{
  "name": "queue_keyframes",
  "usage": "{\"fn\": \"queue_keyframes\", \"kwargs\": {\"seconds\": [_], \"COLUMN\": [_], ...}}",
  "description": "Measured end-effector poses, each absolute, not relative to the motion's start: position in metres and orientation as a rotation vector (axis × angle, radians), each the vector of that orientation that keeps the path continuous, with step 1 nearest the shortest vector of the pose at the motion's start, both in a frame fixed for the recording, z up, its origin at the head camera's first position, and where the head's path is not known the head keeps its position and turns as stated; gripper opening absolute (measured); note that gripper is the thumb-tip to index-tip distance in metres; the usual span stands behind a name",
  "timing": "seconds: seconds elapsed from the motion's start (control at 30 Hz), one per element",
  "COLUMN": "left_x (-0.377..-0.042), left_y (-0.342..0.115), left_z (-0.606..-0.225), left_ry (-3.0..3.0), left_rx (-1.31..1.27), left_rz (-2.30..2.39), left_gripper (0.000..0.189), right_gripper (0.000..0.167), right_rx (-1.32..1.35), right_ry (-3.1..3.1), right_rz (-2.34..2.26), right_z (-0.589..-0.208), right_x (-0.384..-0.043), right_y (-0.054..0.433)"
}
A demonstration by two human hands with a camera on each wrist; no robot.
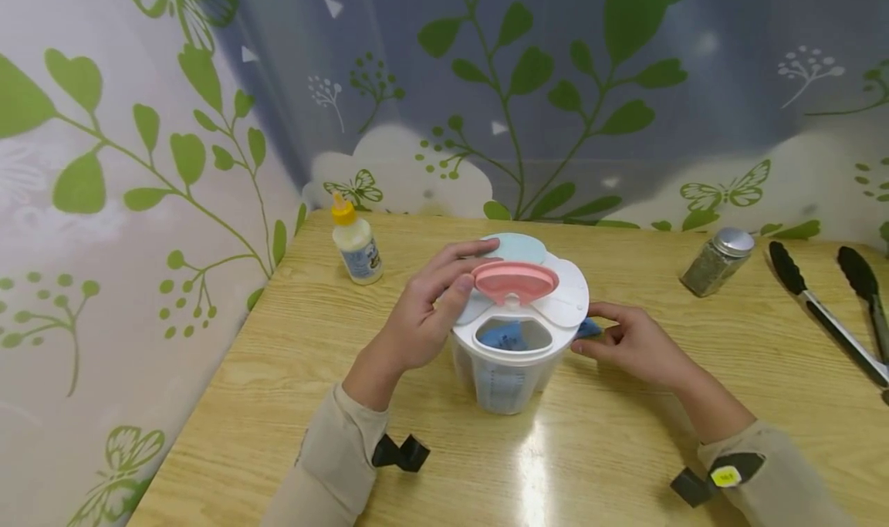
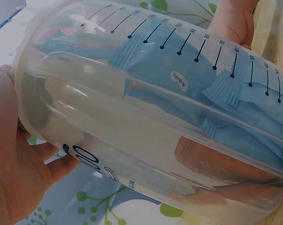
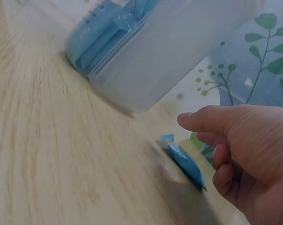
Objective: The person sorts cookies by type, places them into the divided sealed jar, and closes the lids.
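Observation:
A clear compartment storage container (image 1: 503, 384) stands upright on the table under a white lid (image 1: 566, 280). Its pink flap (image 1: 517, 280) is raised, and blue packets (image 1: 505, 336) show through the opening below it. My left hand (image 1: 424, 303) holds the lid's left side, thumb beside the pink flap. In the left wrist view, blue packets (image 2: 165, 75) and brown packets (image 2: 212, 159) fill separate compartments. One loose blue packet (image 3: 186, 164) lies on the table right of the container. Beside it hovers my right hand (image 3: 258, 154), thumb extended and other fingers loosely bent, holding nothing.
A glue bottle (image 1: 357, 245) with a yellow cap stands at the back left. Toward the right are a glass jar (image 1: 718, 263) with a silver lid and black-tipped tongs (image 1: 826, 319). A leaf-patterned curtain (image 1: 542, 110) borders the table (image 1: 278, 403).

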State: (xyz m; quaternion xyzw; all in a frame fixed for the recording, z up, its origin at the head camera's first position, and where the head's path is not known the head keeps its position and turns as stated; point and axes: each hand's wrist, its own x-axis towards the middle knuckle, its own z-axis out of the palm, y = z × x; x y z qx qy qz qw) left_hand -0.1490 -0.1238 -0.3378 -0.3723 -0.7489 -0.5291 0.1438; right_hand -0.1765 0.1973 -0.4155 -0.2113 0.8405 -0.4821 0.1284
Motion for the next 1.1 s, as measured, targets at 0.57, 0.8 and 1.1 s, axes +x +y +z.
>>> {"fn": "queue_keyframes", "kwargs": {"seconds": [0.57, 0.8, 1.1], "left_x": [-0.150, -0.148, -0.149], "left_y": [-0.124, -0.124, -0.123], "left_z": [-0.337, -0.336, -0.337], "left_ry": [-2.133, -2.149, -2.142], "left_rx": [-1.094, -1.084, -1.087], "left_rz": [-1.509, -1.514, -1.528], "left_gripper": [0.057, 0.057, 0.057], "right_gripper": [0.047, 0.053, 0.049], "right_rx": [-0.586, -0.633, -0.603], "right_ry": [2.589, 2.678, 2.672], "right_rz": [-1.317, -1.284, -1.271], "right_z": [-0.433, -0.433, -0.435], "right_x": [-0.181, -0.180, -0.181], "right_y": [0.198, 0.196, 0.198]}}
